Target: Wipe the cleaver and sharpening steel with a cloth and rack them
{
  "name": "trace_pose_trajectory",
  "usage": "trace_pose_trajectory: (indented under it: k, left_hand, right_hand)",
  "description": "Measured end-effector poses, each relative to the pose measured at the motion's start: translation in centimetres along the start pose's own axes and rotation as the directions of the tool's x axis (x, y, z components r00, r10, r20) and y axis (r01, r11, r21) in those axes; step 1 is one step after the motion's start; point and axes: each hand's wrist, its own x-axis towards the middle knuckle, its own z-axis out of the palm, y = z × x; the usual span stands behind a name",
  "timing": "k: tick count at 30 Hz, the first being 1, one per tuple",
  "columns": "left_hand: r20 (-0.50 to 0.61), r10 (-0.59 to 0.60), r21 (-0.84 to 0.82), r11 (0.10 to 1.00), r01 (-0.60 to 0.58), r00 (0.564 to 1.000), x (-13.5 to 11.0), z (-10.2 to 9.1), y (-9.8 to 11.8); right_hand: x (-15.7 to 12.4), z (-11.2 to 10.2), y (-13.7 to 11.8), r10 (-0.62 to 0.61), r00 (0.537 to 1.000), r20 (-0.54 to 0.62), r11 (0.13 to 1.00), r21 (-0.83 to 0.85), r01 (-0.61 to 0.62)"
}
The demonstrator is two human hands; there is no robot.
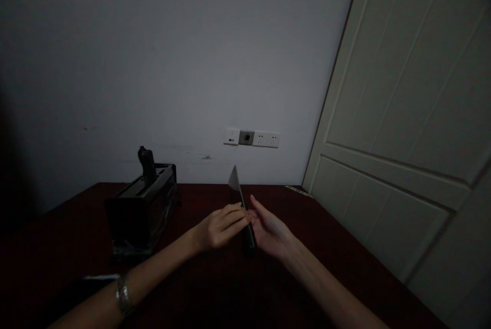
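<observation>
A kitchen knife [249,237] with a black handle and a broad blade is held above the table, tip pointing away from me and up. My left hand [221,227] has its fingers closed over the knife where handle and blade meet. Beside the handle, on the other side, is my right hand [271,233], palm turned toward the knife and thumb stretched out; its fingertips are partly hidden behind the handle. To the left stands a black knife block [141,211] with another black handle [147,164] sticking up from its top.
The dark red table [215,288] reaches a pale wall with power sockets [267,139]. A white panelled door [399,114] rises along the right side. At lower left lies a dark object with a bright edge [100,277], too dim to make out. A thin strip [298,191] lies at the far right corner.
</observation>
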Motion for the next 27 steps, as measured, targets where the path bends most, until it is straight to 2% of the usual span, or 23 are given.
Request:
trace_pose_trajectory:
  k: [6, 10, 15, 21, 27]
  left_hand:
    - [0.060, 0.048, 0.070, 0.996, -0.052, 0.997, -0.3, -0.1, 0.4]
    - [0.090, 0.079, 0.081, 0.993, -0.086, 0.993, -0.5, 0.0, 0.7]
    - [0.099, 0.078, 0.128, 0.988, -0.091, 0.992, -0.6, 0.5, 1.2]
    - [0.073, 0.104, 0.225, 0.967, -0.118, 0.992, -1.0, 0.9, 1.8]
    - [0.065, 0.044, 0.199, 0.978, -0.057, 0.997, -1.1, 1.1, 2.5]
  right_hand:
    - [0.9, 0.1, 0.1, -0.021, 1.000, 0.011, 1.000, -0.015, 0.021]
    - [1.6, -0.3, 0.3, -0.093, 0.994, -0.058, 0.989, -0.122, 0.085]
    - [1.8, -0.2, 1.1, -0.232, 0.963, -0.139, 0.956, -0.212, 0.200]
    - [1.8, 0.6, 1.7, -0.271, 0.910, -0.314, 0.951, -0.236, 0.201]
    - [1.8, 0.7, 2.3, -0.372, 0.878, -0.300, 0.914, -0.286, 0.289]
